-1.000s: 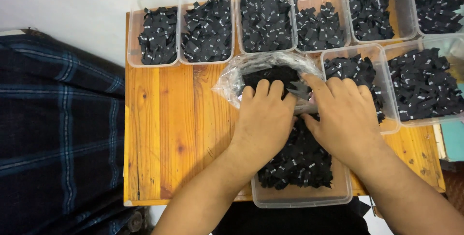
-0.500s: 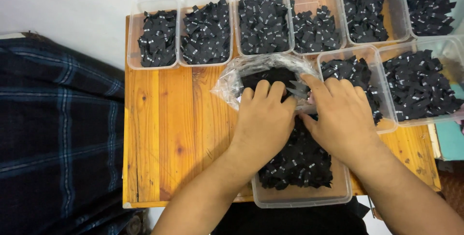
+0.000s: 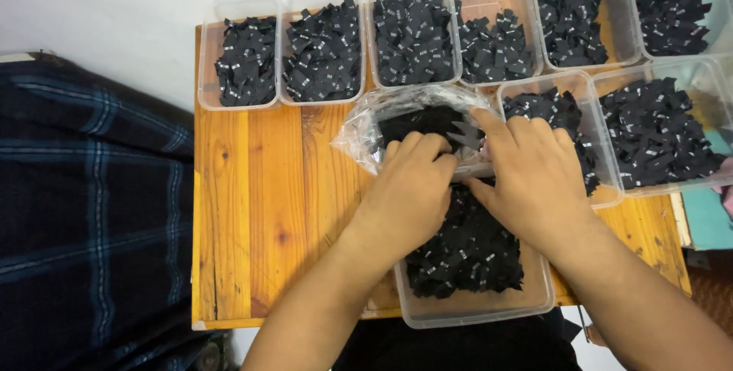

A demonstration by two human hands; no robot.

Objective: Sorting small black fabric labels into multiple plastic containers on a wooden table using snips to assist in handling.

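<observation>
- Both hands pinch a clear bag of black tags: left hand & right hand.
- Tub of tags at 6 o'clock, on wood table.

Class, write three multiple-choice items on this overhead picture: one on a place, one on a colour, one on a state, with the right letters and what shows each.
1. Where does the clear plastic bag lie?
A. on the wooden table, under the hands
B. on the floor
C. inside the far left tub

2. What colour are the fabric labels in the tubs?
A. red
B. black
C. yellow

3. How is the tub nearest the person?
A. empty
B. lidded
C. open, holding labels

Answers:
1 A: both the left hand and right hand press on it over the table.
2 B: every pile is black.
3 C: no lid, labels inside.
</observation>
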